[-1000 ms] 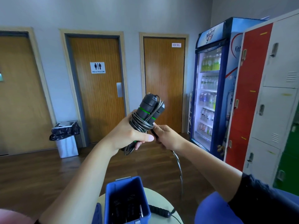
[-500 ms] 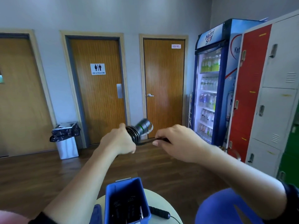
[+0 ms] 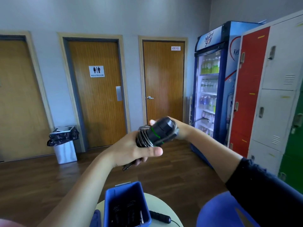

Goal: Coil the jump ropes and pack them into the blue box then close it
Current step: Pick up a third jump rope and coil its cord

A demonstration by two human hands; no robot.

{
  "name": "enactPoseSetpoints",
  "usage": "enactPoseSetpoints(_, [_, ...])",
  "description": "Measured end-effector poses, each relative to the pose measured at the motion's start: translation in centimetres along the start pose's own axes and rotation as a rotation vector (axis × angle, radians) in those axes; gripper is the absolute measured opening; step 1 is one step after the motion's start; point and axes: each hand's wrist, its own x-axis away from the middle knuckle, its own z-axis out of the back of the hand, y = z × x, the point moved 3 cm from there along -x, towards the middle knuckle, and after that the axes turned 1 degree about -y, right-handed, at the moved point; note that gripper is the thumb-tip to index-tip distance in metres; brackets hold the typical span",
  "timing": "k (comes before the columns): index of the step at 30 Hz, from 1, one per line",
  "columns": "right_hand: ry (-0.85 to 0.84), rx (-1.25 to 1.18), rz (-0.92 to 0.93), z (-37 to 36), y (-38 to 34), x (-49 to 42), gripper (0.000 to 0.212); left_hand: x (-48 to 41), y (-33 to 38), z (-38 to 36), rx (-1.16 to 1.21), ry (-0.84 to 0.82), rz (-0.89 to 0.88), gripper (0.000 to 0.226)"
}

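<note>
Clamps left hand (image 3: 131,151) round the coiled rope (image 3: 157,133) at mid-frame to stop unwinding, braces it from behind with right hand (image 3: 181,131), fingers seemingly curled on it, above the box (image 3: 122,194) at bottom centre.

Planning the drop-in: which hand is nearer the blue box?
Left. The left hand grips the coiled jump rope above the blue box; the right hand holds its handles, higher and rightward.

Above the open blue box (image 3: 114,199) on the bench (image 3: 158,202), the left grip (image 3: 131,151) clasps the coiled jump rope (image 3: 159,130) at its wound cord while the right grip (image 3: 181,131) wraps the handle ends.
</note>
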Motion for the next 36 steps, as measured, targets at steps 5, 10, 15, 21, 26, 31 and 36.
enactPoseSetpoints(5, [0.149,-0.199,-0.172,-3.6,0.3,1.7,0.042,-0.4,-1.0,0.0,0.162,0.172,-0.043,0.054])
enactPoseSetpoints(10, [0.290,-0.168,-0.328,-6.0,1.3,3.2,0.051,-1.3,-2.0,0.5,0.400,0.368,-0.017,0.039])
enactPoseSetpoints(15, [0.179,0.392,-0.321,-6.2,-0.5,5.5,0.025,-1.7,-4.3,1.6,0.036,0.581,0.294,0.103])
enactPoseSetpoints(21, [0.108,0.862,-0.188,-3.9,-4.6,7.6,0.029,-1.5,-4.2,1.1,-0.524,0.336,0.589,0.137])
enactPoseSetpoints(26, [0.116,1.038,0.196,-2.1,-7.9,5.9,0.021,-2.2,-3.5,-1.7,-0.817,0.161,0.497,0.114])
enactPoseSetpoints(31, [-0.017,0.269,0.181,1.0,-5.4,3.6,0.024,-1.8,-2.8,-3.2,-0.577,0.021,0.242,0.056])
enactPoseSetpoints(36, [-0.044,-0.221,0.130,0.2,-2.5,3.0,0.020,-1.5,-2.1,-3.1,-0.238,-0.035,0.058,0.045])
